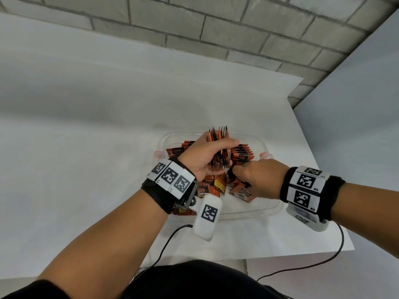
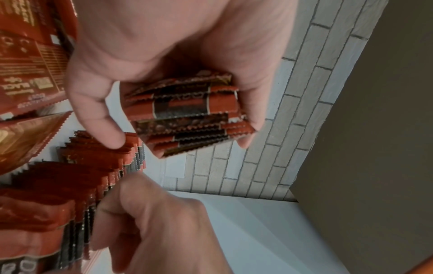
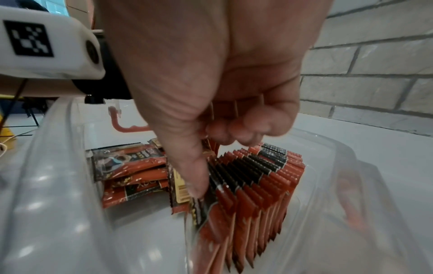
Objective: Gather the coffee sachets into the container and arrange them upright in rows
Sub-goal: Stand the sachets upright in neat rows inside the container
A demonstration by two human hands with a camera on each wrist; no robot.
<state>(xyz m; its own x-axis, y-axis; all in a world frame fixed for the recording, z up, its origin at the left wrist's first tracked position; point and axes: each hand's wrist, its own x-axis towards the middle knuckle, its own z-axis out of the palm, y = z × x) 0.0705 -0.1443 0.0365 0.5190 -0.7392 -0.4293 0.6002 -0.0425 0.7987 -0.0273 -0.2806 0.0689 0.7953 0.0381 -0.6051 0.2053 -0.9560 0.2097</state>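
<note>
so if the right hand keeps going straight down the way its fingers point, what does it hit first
Most likely the upright row of sachets in the container: the right hand points down at it, thumb tip already at their top edges.

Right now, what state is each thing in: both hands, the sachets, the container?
left hand: grips a bundle of sachets above the container
bundle of sachets: held, lifted clear of the rows
right hand: inside the container, thumb on the row's top edges
upright row: standing on edge, packed
loose sachets: lying flat, not arranged
container: open, no lid on
</note>
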